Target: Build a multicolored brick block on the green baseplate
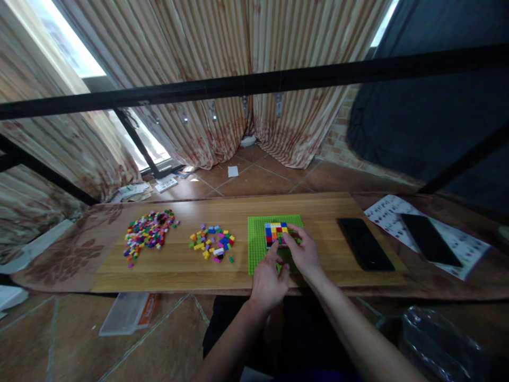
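Observation:
A block of coloured toy bricks (272,232), with white, blue, yellow and red pieces on top, sits on a green studded baseplate (255,257) in front of me. My right hand (304,251) grips the block's right side, its thumb near the front and its fingers reaching round the far corner. At the near edge, my left hand (268,280) touches the block with an outstretched index finger, its thumb held apart. Both hands hide the block's lower right part and the baseplate's near right area. Left of the baseplate lies a small scatter of loose bricks (212,242).
A larger heap of mixed bricks (149,231) covers the left of the wooden board (226,276). A black phone (365,244) lies at its right, and another dark device (430,240) rests on a printed sheet (387,209). A black rail (254,84) crosses beyond the board.

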### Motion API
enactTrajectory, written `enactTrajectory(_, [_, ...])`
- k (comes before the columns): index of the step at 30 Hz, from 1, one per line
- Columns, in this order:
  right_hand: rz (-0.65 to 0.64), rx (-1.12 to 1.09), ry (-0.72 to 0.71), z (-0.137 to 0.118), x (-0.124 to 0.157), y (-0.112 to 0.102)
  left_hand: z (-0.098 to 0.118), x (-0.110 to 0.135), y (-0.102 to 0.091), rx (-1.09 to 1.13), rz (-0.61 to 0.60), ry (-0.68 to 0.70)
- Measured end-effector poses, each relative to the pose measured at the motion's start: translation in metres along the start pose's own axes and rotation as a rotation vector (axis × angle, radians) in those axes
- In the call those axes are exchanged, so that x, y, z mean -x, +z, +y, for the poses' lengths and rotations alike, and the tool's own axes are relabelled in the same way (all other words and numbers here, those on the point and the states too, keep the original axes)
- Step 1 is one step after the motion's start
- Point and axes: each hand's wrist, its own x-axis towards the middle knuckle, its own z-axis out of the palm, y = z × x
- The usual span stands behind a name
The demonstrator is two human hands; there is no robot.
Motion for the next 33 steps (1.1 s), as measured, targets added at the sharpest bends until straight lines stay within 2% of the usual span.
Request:
enactTrajectory(5, [-0.008, -0.030, 0.057, 0.005, 0.000, 0.011, 0.001, 0.000, 0.000, -0.017, -0.012, 0.026])
enactTrajectory(15, [-0.016, -0.037, 0.083, -0.005, -0.001, 0.010, 0.002, 0.002, -0.001, -0.033, -0.009, 0.044])
enactTrajectory(19, [-0.025, -0.113, 0.076, -0.006, 0.001, 0.012, -0.001, 0.007, -0.004, -0.029, 0.010, 0.037])
enactTrajectory(22, [-0.027, -0.213, 0.102, -0.005, 0.003, 0.009, -0.012, 0.017, -0.016, -0.020, 0.073, 0.038])
enactTrajectory(26, [0.095, -0.248, 0.146, -0.001, 0.008, -0.005, -0.037, 0.030, -0.043, -0.013, 0.239, -0.033])
enactTrajectory(30, [0.175, -0.185, 0.115, -0.001, 0.025, -0.020, -0.059, 0.041, -0.067, -0.035, 0.401, -0.129])
enactTrajectory(33, [0.144, -0.080, 0.032, -0.014, 0.047, -0.017, -0.069, 0.045, -0.073, -0.048, 0.418, -0.153])
